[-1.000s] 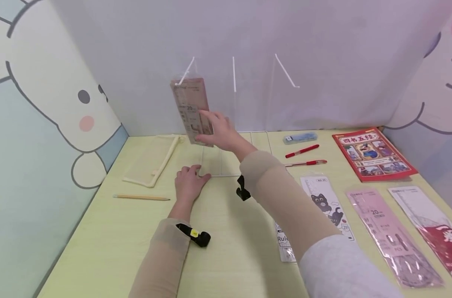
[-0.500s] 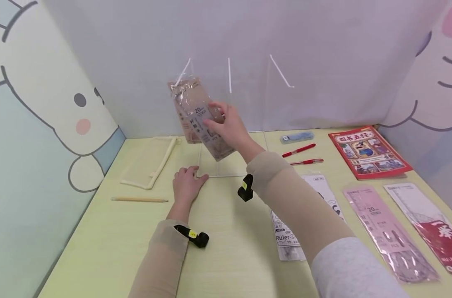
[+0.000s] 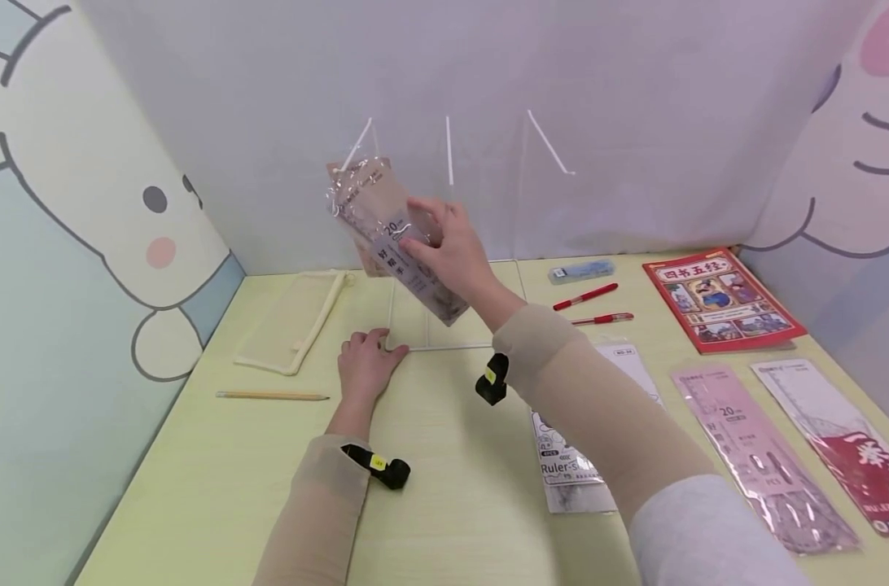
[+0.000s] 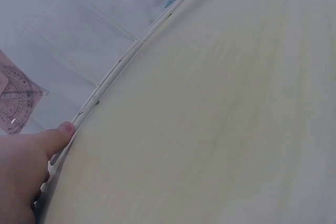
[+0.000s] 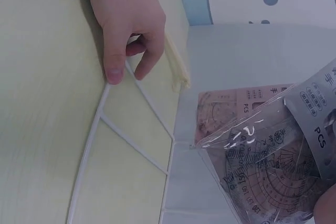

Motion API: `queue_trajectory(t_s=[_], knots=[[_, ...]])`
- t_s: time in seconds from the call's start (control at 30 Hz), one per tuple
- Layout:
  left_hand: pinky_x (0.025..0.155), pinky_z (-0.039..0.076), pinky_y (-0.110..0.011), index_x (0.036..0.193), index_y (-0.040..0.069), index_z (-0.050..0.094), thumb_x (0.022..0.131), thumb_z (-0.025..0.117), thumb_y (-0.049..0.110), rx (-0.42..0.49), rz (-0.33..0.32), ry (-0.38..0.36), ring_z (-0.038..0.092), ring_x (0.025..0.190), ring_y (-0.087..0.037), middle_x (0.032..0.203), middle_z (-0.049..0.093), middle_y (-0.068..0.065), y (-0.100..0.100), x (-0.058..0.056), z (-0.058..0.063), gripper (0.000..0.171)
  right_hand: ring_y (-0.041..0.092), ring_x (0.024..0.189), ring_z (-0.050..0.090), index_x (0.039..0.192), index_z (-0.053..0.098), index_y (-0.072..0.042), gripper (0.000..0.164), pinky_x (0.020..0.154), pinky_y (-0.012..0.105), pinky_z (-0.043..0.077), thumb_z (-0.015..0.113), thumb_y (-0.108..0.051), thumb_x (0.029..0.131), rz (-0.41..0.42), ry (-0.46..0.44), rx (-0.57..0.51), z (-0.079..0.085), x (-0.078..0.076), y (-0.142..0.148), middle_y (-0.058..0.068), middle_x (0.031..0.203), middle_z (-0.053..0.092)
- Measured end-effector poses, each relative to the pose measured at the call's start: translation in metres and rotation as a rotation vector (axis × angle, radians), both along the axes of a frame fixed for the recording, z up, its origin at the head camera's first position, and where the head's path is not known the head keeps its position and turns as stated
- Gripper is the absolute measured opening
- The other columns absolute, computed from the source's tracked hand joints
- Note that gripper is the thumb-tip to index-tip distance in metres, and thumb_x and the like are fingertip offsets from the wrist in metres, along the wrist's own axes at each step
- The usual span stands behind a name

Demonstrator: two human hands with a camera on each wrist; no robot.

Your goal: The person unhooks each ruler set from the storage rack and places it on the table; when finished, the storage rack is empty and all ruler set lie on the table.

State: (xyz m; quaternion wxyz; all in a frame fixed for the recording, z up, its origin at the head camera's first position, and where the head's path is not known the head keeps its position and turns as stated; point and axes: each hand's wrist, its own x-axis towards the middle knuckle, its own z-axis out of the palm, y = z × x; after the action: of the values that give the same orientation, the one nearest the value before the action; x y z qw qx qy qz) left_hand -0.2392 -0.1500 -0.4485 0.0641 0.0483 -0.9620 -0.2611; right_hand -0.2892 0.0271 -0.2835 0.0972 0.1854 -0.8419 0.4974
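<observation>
My right hand [image 3: 455, 248] grips a clear packet of rulers [image 3: 374, 207] marked 20, thumb in front and fingers along its far edge. The packet is tilted, and its top end overlaps the tip of the left prong of a white wire display rack [image 3: 452, 348]. Behind it, a pinkish ruler packet [image 5: 215, 111] hangs, mostly hidden in the head view. The rack's middle and right prongs carry nothing. At the rack's front left corner my left hand [image 3: 364, 366] holds the base wire, with its thumb [image 4: 65, 128] on it in the left wrist view.
Left lie a cream-edged mesh pouch [image 3: 291, 325] and a pencil [image 3: 272, 396]. Right are a blue case [image 3: 581, 271], red pens [image 3: 585, 296], a red book [image 3: 723, 301], a pink ruler packet [image 3: 737, 439], a red-and-white one [image 3: 840, 448] and a black-and-white one [image 3: 562, 456] partly under my right arm.
My right hand has drawn back from the hanging pinkish packet, bringing a packet forward and tilting its lower end right and down. The left hand stays on the rack's base.
</observation>
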Motion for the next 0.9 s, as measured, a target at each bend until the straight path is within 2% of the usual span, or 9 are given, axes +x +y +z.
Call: queue_trajectory(t_s=[0.43,0.73,0.9], knots=[[0.088,0.033,-0.052,0.129,0.010,0.055,0.086,0.060,0.050,0.021,-0.011,-0.004,0.042,0.105,-0.037,0.123,0.048,-0.020,0.000,0.002,0.002,0.059,0.018,0.087,0.057,0.135,0.048,-0.025,0.056,0.068,0.025,0.051,0.070,-0.030,0.084,0.022,0.132,0.028,0.008,0.012,0.009,0.009,0.116,0.043],[0.089,0.032,-0.051,0.131,0.011,0.053,0.086,0.060,0.051,0.023,-0.011,-0.013,0.042,0.105,-0.037,0.123,0.048,-0.019,-0.001,0.000,-0.001,0.061,0.015,0.085,0.058,0.136,0.046,-0.029,0.056,0.070,0.027,0.050,0.069,-0.030,0.085,0.040,0.104,-0.027,0.012,0.016,0.012,0.007,0.120,0.043],[0.089,0.032,-0.051,0.131,0.010,0.053,0.086,0.060,0.052,0.015,-0.016,-0.011,0.042,0.105,-0.037,0.121,0.049,-0.018,-0.001,-0.001,-0.002,0.061,0.016,0.095,0.053,0.139,0.045,-0.028,0.052,0.075,0.033,0.048,0.064,-0.026,0.090,0.042,0.107,0.045,0.004,0.016,0.026,0.006,0.125,0.044]])
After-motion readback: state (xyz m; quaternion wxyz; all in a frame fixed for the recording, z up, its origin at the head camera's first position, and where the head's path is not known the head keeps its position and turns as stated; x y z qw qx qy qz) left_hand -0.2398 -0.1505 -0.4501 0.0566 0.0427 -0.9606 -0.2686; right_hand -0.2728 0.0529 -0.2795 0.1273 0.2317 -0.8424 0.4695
